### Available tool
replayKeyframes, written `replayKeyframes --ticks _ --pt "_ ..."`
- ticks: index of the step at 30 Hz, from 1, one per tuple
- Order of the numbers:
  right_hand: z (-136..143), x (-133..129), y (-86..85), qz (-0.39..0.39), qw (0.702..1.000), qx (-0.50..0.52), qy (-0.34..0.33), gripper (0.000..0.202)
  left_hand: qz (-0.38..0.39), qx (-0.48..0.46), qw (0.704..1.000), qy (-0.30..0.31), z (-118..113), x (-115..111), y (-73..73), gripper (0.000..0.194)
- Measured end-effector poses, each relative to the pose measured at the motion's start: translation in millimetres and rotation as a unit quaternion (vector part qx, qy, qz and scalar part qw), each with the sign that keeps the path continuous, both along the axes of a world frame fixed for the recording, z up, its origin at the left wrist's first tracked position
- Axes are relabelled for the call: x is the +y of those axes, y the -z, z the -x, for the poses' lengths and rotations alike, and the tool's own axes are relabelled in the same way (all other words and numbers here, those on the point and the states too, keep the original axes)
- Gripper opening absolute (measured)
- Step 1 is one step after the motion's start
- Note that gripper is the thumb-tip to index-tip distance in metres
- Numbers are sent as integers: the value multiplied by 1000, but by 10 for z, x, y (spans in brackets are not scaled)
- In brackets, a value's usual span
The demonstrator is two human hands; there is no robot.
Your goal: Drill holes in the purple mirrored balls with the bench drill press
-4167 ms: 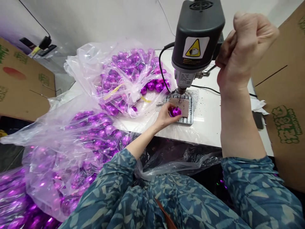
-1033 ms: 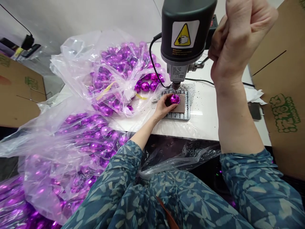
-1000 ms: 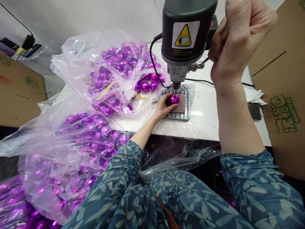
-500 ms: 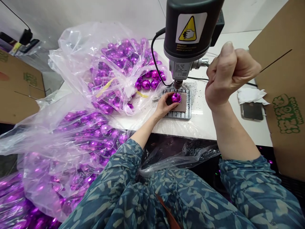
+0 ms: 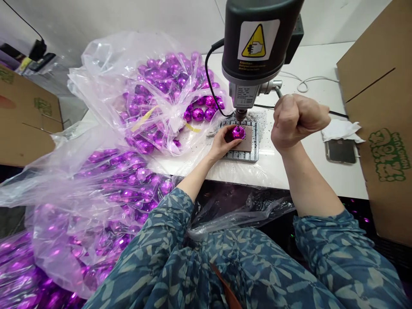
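My left hand [image 5: 222, 143] pinches a shiny purple faceted ball [image 5: 238, 133] between thumb and fingers. The ball rests on a brown board [image 5: 247, 146] on the slotted grey base [image 5: 254, 156] of a bench drill press [image 5: 254, 38]. Directly over the ball is the drill chuck [image 5: 240, 114]; I cannot tell whether the bit is inside the ball. My right hand [image 5: 294, 120] is closed in a fist around the end of the drill press feed lever [image 5: 278, 91], whose grip is hidden in the fingers.
Clear plastic bags [image 5: 106, 77] full of purple balls fill the left side. Dark shavings lie around the base. On the right are a phone [image 5: 341, 151] under a white tissue [image 5: 343, 130] and a cardboard box [image 5: 386, 128]. Another box [image 5: 25, 116] stands far left. A black cable [image 5: 207, 68] hangs beside the drill.
My right hand has swung left and downward with the lever. My left hand and the purple ball stay in place under the chuck.
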State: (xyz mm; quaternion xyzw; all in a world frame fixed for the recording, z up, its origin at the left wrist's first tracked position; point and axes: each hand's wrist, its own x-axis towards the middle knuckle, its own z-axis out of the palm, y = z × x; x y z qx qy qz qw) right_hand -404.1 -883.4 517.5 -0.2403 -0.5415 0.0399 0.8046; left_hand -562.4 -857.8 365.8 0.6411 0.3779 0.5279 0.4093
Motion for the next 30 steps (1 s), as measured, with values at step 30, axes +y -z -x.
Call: replayKeyframes --ticks 30 --pt "178 255 -1157 11 986 62 -156 61 -81 194 948 -240 760 518 -369 19"
